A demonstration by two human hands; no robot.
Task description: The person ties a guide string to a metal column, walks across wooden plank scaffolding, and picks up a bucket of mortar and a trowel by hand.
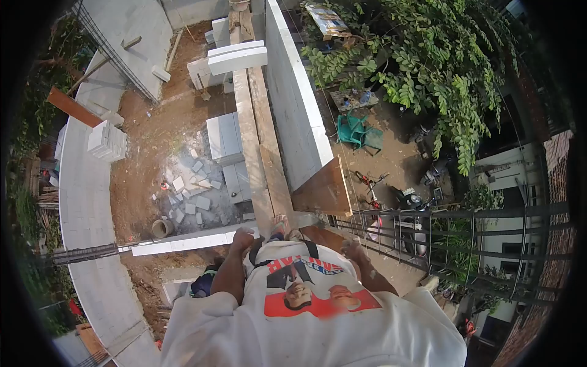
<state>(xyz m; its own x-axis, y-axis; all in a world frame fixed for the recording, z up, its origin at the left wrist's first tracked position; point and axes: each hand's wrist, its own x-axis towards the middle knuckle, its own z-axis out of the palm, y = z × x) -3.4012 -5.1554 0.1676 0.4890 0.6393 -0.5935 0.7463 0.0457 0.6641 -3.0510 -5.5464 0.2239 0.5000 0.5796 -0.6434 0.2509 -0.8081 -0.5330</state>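
Observation:
My left hand (244, 236) hangs beside my body, fingers curled in, with no object visible in it. It is nearest to the end of a row of white blocks (189, 243). On my other side my right hand (353, 248) hangs with its fingers loosely apart and holds nothing visible. A foot in a sandal (282, 224) stands at the near end of long wooden planks (260, 131). Farther along, white blocks (237, 58) lie across these planks. My light shirt (318, 336) fills the lower middle.
A tall pale wall (293, 85) runs right of the planks, with a brown board (324, 189) at its near end. A rebar cage (446, 241) extends right. Far below lie stacked blocks (225, 137), broken pieces (199, 199), green chairs (361, 133) and a motorcycle (411, 211).

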